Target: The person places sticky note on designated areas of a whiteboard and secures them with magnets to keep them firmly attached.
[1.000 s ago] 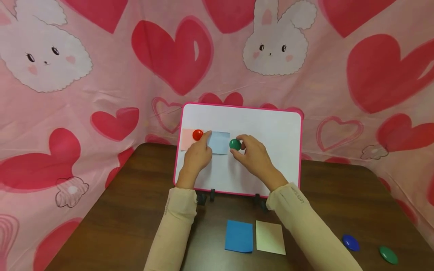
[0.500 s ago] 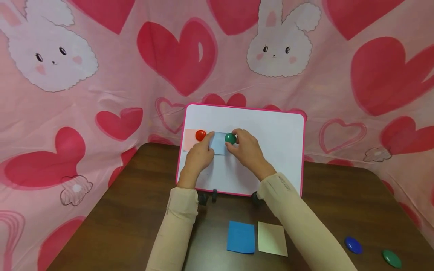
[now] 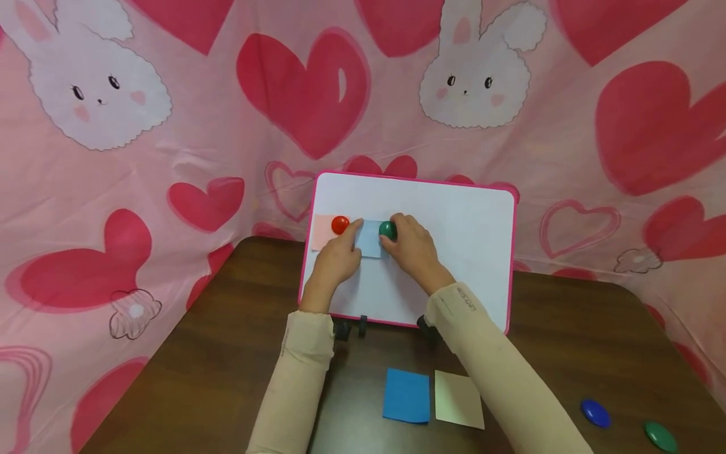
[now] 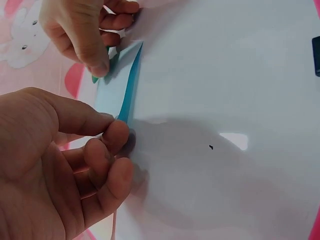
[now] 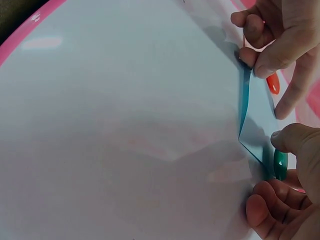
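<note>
A whiteboard (image 3: 454, 252) with a pink rim leans upright on the table. My left hand (image 3: 337, 255) is at the left side of a light blue sticky note (image 3: 370, 243) on the board. Its index finger reaches the upper corner, while the thumb and another finger pinch the lower corner (image 4: 121, 117). With thumb and fingers my right hand (image 3: 415, 249) holds a round green magnet (image 3: 387, 229) at the note's upper right. The note's lower edge stands off the board in both wrist views. Left of it, a red magnet (image 3: 340, 224) sits on a pink sticky note (image 3: 322, 234).
In front of the board lie a blue sticky note (image 3: 406, 396) and a pale yellow one (image 3: 458, 400). A blue magnet (image 3: 595, 413) and another green magnet (image 3: 660, 436) lie at the table's right. Black feet (image 3: 363, 326) show under the board. A heart-and-bunny cloth (image 3: 198, 126) hangs behind.
My right hand has brought the green magnet leftward and up, from beside the light blue note onto its upper right. My left hand has stayed at the note. The view has shifted slightly.
</note>
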Demonstrator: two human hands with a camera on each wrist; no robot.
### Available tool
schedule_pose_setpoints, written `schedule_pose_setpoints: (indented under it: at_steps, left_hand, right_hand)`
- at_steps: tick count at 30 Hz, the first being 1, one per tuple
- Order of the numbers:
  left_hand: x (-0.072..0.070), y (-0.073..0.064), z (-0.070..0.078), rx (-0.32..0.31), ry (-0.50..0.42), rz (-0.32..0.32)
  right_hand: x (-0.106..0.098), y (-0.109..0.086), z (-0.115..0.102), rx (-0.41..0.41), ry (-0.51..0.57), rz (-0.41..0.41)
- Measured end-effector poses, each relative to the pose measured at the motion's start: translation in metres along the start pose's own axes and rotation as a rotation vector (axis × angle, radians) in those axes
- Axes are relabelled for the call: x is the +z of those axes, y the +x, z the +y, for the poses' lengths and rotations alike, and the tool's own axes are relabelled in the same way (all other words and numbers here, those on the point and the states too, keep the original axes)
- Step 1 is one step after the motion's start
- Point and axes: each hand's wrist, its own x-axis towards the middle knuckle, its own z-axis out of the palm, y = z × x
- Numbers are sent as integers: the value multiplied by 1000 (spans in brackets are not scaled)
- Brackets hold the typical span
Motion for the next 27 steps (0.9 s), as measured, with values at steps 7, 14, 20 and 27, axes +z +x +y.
schedule_pose_setpoints:
  at_steps: [7,14,20,27]
  left_hand:
    - [-1,1,0,0,0,-15]
    - [-1,0,1,0,9,-16]
    - [0,0,2,6,25,-27]
    - [-4,-3,3,-32,53,-46]
  right_hand:
    - [0,4,-1,7,-25,-2]
    - [3,2,-1,-22,-78,12]
    - [-1,-2,2,-35,-94,24]
    - [-17,-21,9,24,9,28]
